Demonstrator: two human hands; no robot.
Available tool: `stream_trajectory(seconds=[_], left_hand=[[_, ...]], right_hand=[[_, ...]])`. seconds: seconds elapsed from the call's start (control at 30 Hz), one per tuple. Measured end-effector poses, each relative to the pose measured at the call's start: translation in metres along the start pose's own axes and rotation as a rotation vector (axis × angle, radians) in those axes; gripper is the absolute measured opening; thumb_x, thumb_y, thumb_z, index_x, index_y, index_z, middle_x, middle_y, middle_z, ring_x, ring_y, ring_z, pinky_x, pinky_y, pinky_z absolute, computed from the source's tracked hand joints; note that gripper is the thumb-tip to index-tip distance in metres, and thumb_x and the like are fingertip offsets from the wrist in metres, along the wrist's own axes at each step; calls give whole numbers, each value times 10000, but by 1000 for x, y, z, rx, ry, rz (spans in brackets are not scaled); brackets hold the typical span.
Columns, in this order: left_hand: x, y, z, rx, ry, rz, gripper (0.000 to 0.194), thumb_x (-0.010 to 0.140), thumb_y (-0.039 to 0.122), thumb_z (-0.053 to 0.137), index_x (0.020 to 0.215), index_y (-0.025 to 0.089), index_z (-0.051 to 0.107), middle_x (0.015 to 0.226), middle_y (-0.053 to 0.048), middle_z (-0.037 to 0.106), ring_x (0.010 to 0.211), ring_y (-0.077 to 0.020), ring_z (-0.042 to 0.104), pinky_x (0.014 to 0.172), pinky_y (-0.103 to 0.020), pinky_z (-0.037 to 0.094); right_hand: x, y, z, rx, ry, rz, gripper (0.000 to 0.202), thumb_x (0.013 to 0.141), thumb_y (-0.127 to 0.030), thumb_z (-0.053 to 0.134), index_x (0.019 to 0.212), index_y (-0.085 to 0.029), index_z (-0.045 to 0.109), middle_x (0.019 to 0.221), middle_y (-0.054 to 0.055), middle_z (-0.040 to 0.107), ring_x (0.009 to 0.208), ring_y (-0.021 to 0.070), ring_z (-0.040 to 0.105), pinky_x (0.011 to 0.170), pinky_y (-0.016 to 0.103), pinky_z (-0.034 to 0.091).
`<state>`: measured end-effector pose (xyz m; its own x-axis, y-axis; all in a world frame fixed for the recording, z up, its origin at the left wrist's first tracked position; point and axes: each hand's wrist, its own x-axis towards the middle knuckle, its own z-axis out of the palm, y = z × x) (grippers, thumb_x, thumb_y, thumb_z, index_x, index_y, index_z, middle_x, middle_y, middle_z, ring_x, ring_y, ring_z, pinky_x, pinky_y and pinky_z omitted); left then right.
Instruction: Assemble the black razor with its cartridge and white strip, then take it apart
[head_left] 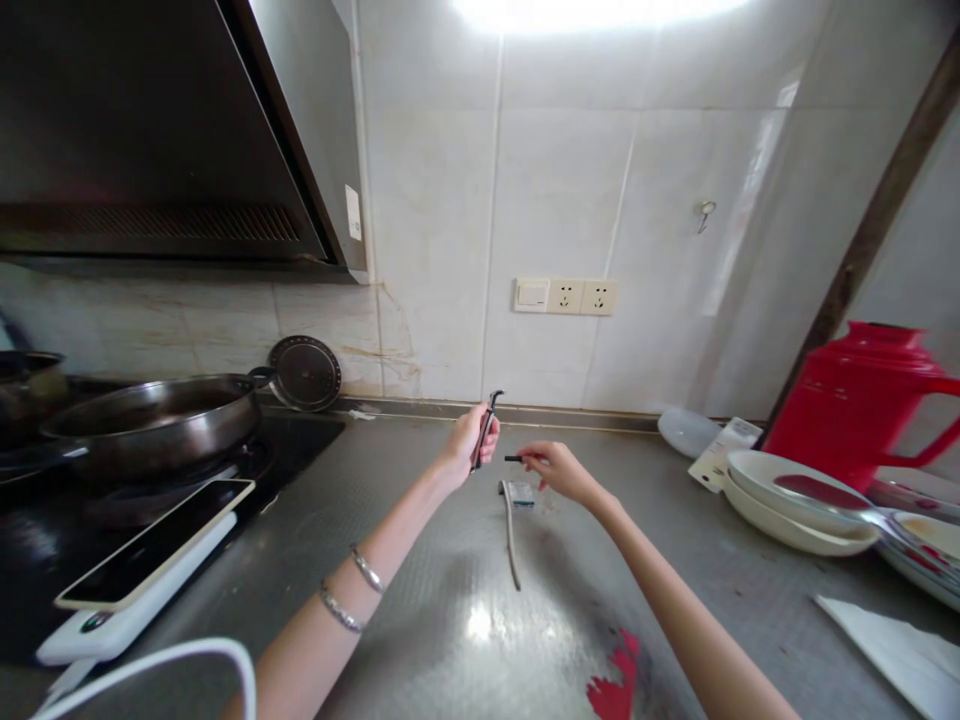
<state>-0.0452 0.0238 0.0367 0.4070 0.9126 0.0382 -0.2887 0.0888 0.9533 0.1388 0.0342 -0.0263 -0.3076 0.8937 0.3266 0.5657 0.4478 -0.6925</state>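
My left hand (469, 443) is closed around a slim dark tool (485, 435), its short bent tip sticking up above the fist. I cannot tell exactly what kind of tool it is. A short thin black stick (514, 459) is pinched in the fingertips of my right hand (556, 468), pointing left towards the other hand; the two hands are apart. Beneath them on the counter lies a long thin pale stick (511, 540) with a dark piece at its far end. Beside that sits a small clear plastic packet (521, 494), its contents too small to make out.
The steel counter (420, 620) carries a red jug (840, 410) and stacked dishes (799, 500) at right. A pan (157, 425) stands on the stove at left, near a phone (161, 545) on a white device with a cable (180, 650). A red patch (619, 680) lies in front.
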Motion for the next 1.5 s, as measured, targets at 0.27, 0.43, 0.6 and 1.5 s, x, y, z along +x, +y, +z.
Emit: stream_trajectory(seconds=[0.27, 0.43, 0.6, 1.5], left_hand=[[-26, -1, -1, 108, -62, 136, 233, 772, 350, 535, 766, 117, 546, 613, 12, 529, 476, -64, 484, 458, -182, 381], [-41, -1, -7, 208, -89, 184, 303, 751, 371, 590, 869, 94, 554, 759, -85, 642, 612, -131, 606, 622, -270, 479], [-42, -7, -10, 259, -101, 256, 331, 752, 425, 582, 848, 113, 531, 758, -79, 653, 603, -153, 628, 625, -303, 496], [-41, -34, -5, 308, -224, 311, 299, 787, 415, 555, 859, 130, 500, 733, -50, 640, 637, -156, 634, 629, -307, 511]], right_hand=[[-1, -38, -24, 161, 99, 10, 283, 723, -228, 524, 929, -143, 698, 768, 34, 680, 656, 130, 610, 416, 180, 517], [-3, -60, -38, 275, 190, -27, 274, 694, -318, 611, 885, -142, 700, 746, 40, 695, 671, 150, 627, 456, 193, 508], [-6, -75, -40, 315, 256, -53, 310, 675, -373, 633, 869, -142, 706, 767, 57, 703, 708, 175, 636, 513, 235, 521], [-12, -87, -41, 304, 226, -162, 269, 711, -371, 621, 847, -161, 718, 829, 55, 710, 734, 181, 629, 586, 252, 505]])
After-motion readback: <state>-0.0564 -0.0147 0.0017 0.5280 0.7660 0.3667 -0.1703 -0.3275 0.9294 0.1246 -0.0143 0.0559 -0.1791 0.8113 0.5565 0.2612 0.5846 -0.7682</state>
